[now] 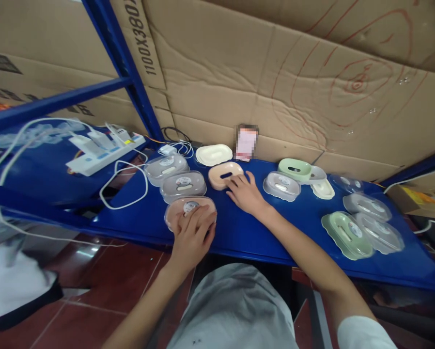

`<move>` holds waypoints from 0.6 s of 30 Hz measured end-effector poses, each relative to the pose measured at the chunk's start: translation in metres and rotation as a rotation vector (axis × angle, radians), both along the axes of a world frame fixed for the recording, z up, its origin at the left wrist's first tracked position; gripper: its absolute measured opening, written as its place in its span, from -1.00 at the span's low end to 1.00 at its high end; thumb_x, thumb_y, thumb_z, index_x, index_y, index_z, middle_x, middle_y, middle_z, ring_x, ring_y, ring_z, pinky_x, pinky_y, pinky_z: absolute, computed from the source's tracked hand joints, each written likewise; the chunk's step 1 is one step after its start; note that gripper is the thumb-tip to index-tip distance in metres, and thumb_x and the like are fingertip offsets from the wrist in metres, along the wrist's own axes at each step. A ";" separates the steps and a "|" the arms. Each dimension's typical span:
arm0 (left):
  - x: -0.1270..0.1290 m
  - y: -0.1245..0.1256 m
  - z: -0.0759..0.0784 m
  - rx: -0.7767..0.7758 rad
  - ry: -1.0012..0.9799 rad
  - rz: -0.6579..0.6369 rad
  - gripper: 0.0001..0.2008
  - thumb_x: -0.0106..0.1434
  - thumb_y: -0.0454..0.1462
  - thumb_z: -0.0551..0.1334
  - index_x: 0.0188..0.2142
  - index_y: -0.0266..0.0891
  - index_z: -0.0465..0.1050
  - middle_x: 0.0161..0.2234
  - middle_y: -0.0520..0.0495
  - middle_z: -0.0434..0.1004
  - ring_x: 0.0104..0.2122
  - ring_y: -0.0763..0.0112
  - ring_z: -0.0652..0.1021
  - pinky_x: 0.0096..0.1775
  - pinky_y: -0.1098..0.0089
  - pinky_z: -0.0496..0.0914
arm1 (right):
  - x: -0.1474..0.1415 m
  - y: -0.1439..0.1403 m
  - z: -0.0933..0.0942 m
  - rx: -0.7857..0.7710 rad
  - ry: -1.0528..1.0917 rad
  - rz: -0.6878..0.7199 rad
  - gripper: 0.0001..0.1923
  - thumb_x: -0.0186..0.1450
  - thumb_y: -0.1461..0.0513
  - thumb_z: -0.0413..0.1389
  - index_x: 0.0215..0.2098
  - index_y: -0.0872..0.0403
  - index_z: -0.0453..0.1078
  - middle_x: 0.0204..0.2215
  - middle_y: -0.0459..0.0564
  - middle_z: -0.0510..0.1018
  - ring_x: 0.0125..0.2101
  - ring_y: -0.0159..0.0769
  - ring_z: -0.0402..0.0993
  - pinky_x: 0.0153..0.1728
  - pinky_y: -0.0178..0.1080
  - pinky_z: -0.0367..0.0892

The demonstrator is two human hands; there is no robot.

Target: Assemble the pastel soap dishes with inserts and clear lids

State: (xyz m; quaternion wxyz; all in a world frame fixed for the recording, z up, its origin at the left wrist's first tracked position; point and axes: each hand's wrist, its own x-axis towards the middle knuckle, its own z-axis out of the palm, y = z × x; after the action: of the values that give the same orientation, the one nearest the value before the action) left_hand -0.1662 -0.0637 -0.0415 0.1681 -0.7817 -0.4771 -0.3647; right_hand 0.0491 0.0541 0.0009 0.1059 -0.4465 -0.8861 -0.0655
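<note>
The peach dish (pixel 216 177) sits on the blue desk (pixel 241 235) in front of the person, its slotted side up, the right hand (pixel 245 192) at its right end with fingers loosely bent and fingertips on the rim; whether they pinch it I cannot tell. Nearer the person and to the left lies the pink dish (pixel 175 210) in a clear cover with a round label; the left hand (pixel 193 232) lies over its near part, fingers spread across the top, and whether it grips is unclear. That hand hides much of the pink dish. Crowding close behind it are two grey covered dishes, the front one (pixel 181 190) and the rear one (pixel 163 170). A cream tray (pixel 213 155) is just behind the peach dish, and a phone (pixel 246 141) with a blurred screen leans against the cardboard (pixel 217 82) at the back. Right of the right hand is another grey covered dish (pixel 281 188), with a green dish (pixel 288 167) and a small cream tray (pixel 322 190) behind it. Further right, a green covered dish (pixel 343 228) lies against more grey covered ones. On the far left, a white cable (pixel 147 186) loops over the desk's edge near a power strip (pixel 90 162).
</note>
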 end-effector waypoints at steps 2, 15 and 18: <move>0.000 0.002 -0.002 0.006 -0.025 -0.008 -0.70 0.41 -0.35 0.34 0.11 -0.11 0.55 0.13 -0.23 0.66 0.16 -0.01 0.61 0.36 -0.06 0.13 | 0.008 -0.008 0.008 0.000 -0.009 -0.018 -0.55 0.61 0.09 -0.05 0.14 0.17 0.57 0.08 0.26 0.65 0.15 0.11 0.48 0.41 0.31 -0.04; 0.000 0.000 -0.002 0.052 -0.120 -0.013 -0.76 0.37 -0.39 0.35 0.00 -0.14 0.61 0.05 -0.18 0.72 0.11 0.08 0.66 0.37 0.04 0.10 | -0.020 0.065 0.032 -0.193 -0.010 -0.011 -0.62 0.54 0.18 0.11 0.27 0.04 0.51 0.37 0.19 0.47 0.35 0.07 0.37 0.28 0.10 0.24; 0.000 0.000 -0.003 0.062 -0.127 -0.018 -0.73 0.35 -0.40 0.35 0.03 -0.14 0.60 0.05 -0.19 0.72 0.11 0.06 0.66 0.36 0.03 0.12 | -0.011 0.047 0.028 -0.235 -0.009 -0.017 -0.60 0.60 0.09 0.03 0.27 0.04 0.51 0.30 0.19 0.55 0.30 0.05 0.45 0.25 0.09 0.29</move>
State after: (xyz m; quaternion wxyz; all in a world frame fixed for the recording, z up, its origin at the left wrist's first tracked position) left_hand -0.1666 -0.0633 -0.0447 0.1584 -0.7558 -0.4679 -0.4297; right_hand 0.0377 0.1009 0.0286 0.0482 -0.4630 -0.8843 0.0357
